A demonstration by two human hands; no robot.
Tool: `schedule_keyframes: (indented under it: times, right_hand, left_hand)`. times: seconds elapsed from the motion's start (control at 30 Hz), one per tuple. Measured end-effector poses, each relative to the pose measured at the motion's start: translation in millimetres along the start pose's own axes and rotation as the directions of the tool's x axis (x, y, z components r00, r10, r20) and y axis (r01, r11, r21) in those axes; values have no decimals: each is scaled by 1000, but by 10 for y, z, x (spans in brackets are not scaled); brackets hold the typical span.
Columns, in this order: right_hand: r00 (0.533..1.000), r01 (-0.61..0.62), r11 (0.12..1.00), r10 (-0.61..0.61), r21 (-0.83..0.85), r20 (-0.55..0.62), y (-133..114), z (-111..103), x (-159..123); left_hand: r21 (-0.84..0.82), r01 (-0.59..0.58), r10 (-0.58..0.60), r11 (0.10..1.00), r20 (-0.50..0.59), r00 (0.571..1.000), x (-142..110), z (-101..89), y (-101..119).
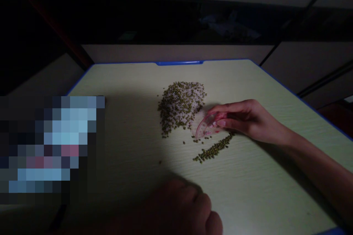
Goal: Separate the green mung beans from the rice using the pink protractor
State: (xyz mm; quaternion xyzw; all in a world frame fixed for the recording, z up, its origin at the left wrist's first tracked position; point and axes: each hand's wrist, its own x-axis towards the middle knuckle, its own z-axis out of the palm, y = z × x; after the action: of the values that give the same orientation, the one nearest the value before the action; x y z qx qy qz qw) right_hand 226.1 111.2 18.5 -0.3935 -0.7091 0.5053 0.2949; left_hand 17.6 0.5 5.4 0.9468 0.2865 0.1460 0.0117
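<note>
A pile of green beans mixed with white rice (180, 104) lies in the middle of a pale table (132, 80). My right hand (245, 119) rests just right of the pile, its fingers closed on a small pink transparent scoop (205, 125) tipped on its edge against the pile. A short row of separated green beans (213, 149) lies below the scoop. My left hand (182, 207) sits in shadow at the table's near edge, curled into a loose fist with nothing visible in it.
The table has a blue rim (179, 62) along its far edge. A blurred-out bluish object (52, 147) lies at the left side of the table. The room around is dark, with floor lines beyond the table.
</note>
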Motion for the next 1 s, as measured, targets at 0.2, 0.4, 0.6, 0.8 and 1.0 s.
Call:
schedule_keyframes:
  times: [0.2,0.4,0.6,0.8,1.0]
  right_hand:
    - [1000,-18,1000,18,20,17,23,7,-7]
    - [998,9,1000,-10,-14,-69,40,54,34]
    - [998,15,997,-20,-81,-54,6,75,44]
    - [1000,20,999,-20,-48,-8,12,23,13]
    - [1000,-9,999,8,41,26,18,15,-15]
  left_hand:
    - [15,-106,106,994,-55,993,-28,75,-41]
    - [94,-196,203,976,-83,976,-24,43,-83]
    - [106,-124,124,987,1,992,-29,123,-61]
    - [125,-142,163,982,-173,971,-40,230,-59]
    - [129,-165,174,978,-62,983,-42,148,-64]
